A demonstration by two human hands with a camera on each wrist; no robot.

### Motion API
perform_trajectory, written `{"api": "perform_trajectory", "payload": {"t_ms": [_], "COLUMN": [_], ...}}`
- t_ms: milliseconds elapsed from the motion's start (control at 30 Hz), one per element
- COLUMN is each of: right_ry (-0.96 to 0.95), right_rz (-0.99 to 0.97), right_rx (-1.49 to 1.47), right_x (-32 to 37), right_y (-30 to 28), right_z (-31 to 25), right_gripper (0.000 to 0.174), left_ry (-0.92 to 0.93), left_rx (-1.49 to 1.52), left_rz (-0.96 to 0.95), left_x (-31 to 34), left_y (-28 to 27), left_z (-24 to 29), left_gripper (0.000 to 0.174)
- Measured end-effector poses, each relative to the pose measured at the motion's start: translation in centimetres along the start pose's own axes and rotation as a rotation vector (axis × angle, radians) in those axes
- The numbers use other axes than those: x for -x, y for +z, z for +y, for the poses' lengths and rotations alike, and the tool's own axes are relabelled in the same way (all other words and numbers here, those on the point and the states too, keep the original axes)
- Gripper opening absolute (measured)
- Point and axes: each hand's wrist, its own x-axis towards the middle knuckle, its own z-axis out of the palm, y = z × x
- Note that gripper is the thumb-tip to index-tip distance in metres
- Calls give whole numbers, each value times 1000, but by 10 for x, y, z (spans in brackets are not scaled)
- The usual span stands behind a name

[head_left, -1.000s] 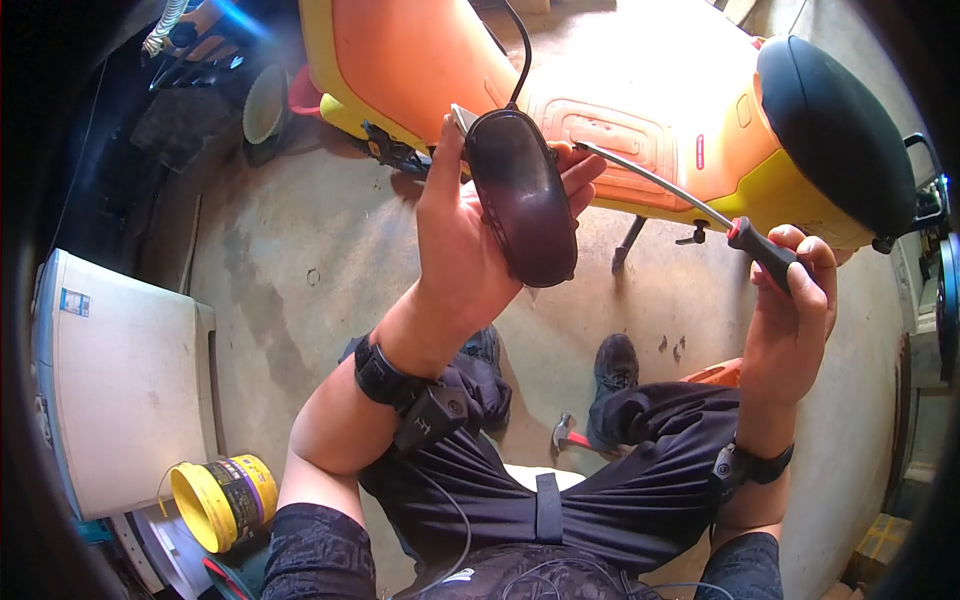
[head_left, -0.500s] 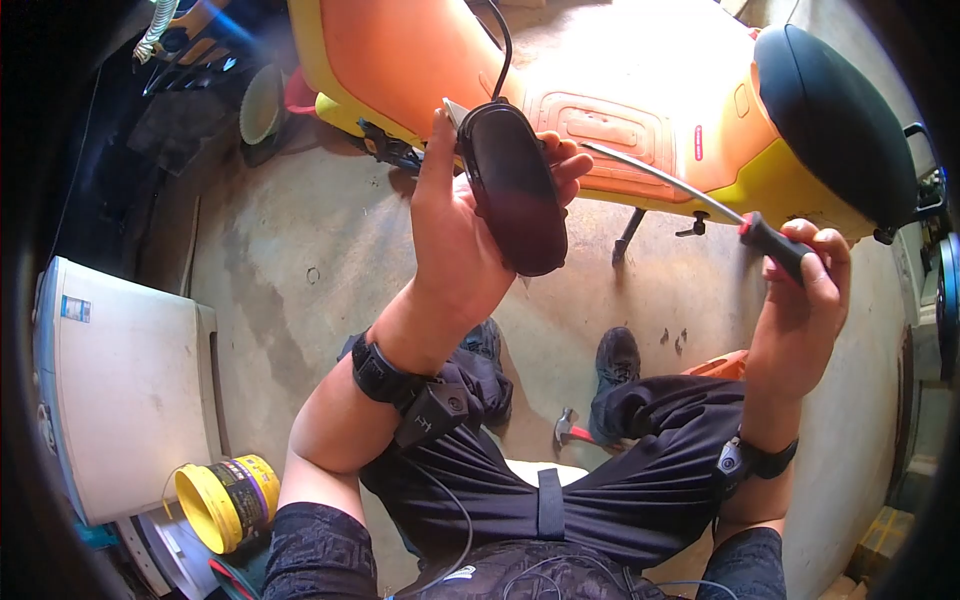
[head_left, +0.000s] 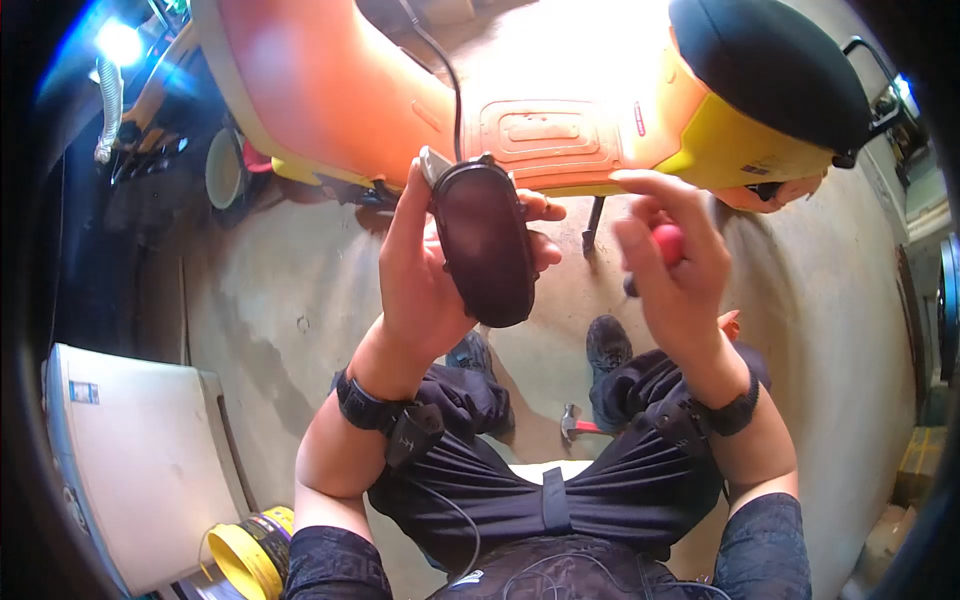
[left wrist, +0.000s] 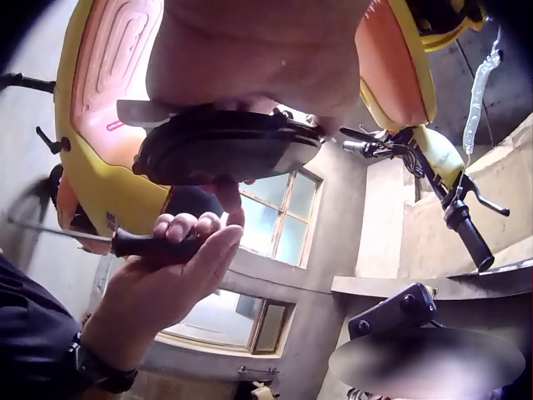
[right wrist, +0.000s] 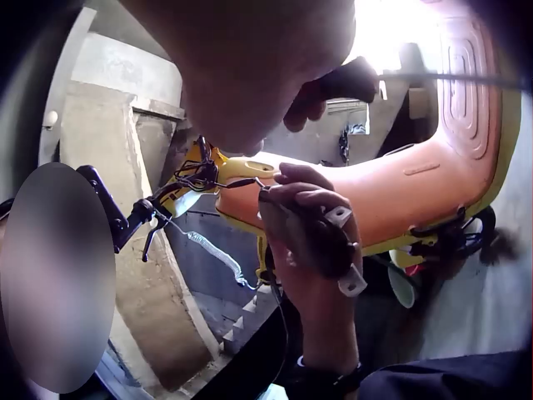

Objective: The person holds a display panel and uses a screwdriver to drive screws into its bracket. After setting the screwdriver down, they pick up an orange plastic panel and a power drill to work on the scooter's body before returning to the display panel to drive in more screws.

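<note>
In the head view the screwdriver with a black-and-red handle and thin metal shaft (left wrist: 158, 245) is mostly hidden by the right hand (head_left: 680, 260), which is slightly blurred; only a red part of the handle shows clearly, and the shaft cannot be made out. The left wrist view shows that hand's fingers curled round the handle, the shaft pointing away from the glossy black oval housing (head_left: 487, 245). One finger reaches up to the housing's underside, though whether it touches is hard to tell. The left hand (head_left: 425, 280) grips the housing from behind, raised in front of the orange-and-yellow scooter (head_left: 330, 90), its palm partly covered by it. A thin black cable (head_left: 457, 100) rises from the housing's top end and leaves the frame; pale metal brackets (right wrist: 351, 282) stick out at its side. Compared with the earlier frames, the right hand is closer to the housing, and the shaft, which then slanted towards the housing, is turned away. The red-handled hammer (head_left: 580, 425) still lies on the floor between the feet.
</note>
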Motion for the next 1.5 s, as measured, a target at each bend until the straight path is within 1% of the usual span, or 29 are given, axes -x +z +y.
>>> {"api": "perform_trajectory", "payload": {"t_ms": [33,100,200,233,300,400,433,533,633,700,733,767,800,833,867,933,967,1033,1067,1133,1167,1200,1233,1267,1333,1367,1433,1467,1500], "right_ry": [-27,-100,-92,-71,-98,-77,22,13,-2,-38,-114,-176,-309,-324,-421,-365,-404,-335,-273,-149,-37,2,131,297,505,605,791,874,946], "right_rz": [-10,-111,-156,-185,-188,-190,-221,-199,-186,-82,12,107,241,309,399,504,567,628,643,618,616,622,614,623,638,614,591,594,554], "right_rx": [-9,81,51,32,-30,-18,-48,-45,3,-9,13,46,33,37,101,207,245,329,268,390,407,485,625,654,825,826,777,730,771], "right_x": [-4,-9,-11,-13,-13,-11,-10,-11,-9,-10,-12,-16,-23,-27,-35,-42,-47,-47,-42,-23,-10,5,24,48,104,130,188,218,252], "right_y": [4,3,7,4,9,13,12,16,17,16,13,8,2,-11,-22,-48,-61,-95,-109,-148,-169,-189,-209,-229,-265,-272,-275,-275,-272], "right_z": [1,-1,-1,-6,-8,-7,-10,-4,-1,2,3,4,3,-5,3,4,15,21,28,44,59,76,94,122,180,189,211,227,247], "right_gripper": [30,29,24,23,20,16,16,14,11,8,7,5,4,5,7,6,6,9,7,13,16,18,23,30,30,31,31,29,28], "left_ry": [-8,-22,28,12,-9,-27,-21,16,3,21,35,-3,45,89,100,111,113,70,71,63,79,61,45,61,86,74,130,121,108], "left_rx": [-56,-88,-197,-206,-142,-176,-186,-309,-287,-296,-299,-296,-289,-278,-270,-231,-199,-168,-145,-156,-179,-165,-154,-178,-164,-165,-202,-215,-216], "left_rz": [73,51,78,74,45,53,31,90,87,70,60,51,79,106,112,124,132,105,80,110,124,115,118,118,152,154,267,223,219], "left_x": [1,4,7,7,12,13,12,12,11,10,11,11,11,9,8,6,7,7,8,8,8,9,10,9,7,8,8,9,9], "left_y": [5,6,3,1,-1,-7,-5,0,0,3,4,4,4,2,-2,-7,-5,-8,-10,-11,-10,-11,-11,-11,-10,-7,-2,-3,-6], "left_z": [0,-2,-5,-6,-4,-5,-5,-4,-4,-2,-1,-1,-1,-3,-4,-5,-3,-1,0,1,1,2,2,3,2,1,0,1,2], "left_gripper": [73,75,78,78,77,77,77,74,73,71,69,69,69,69,67,65,64,63,62,62,63,62,62,62,60,60,58,57,57]}}
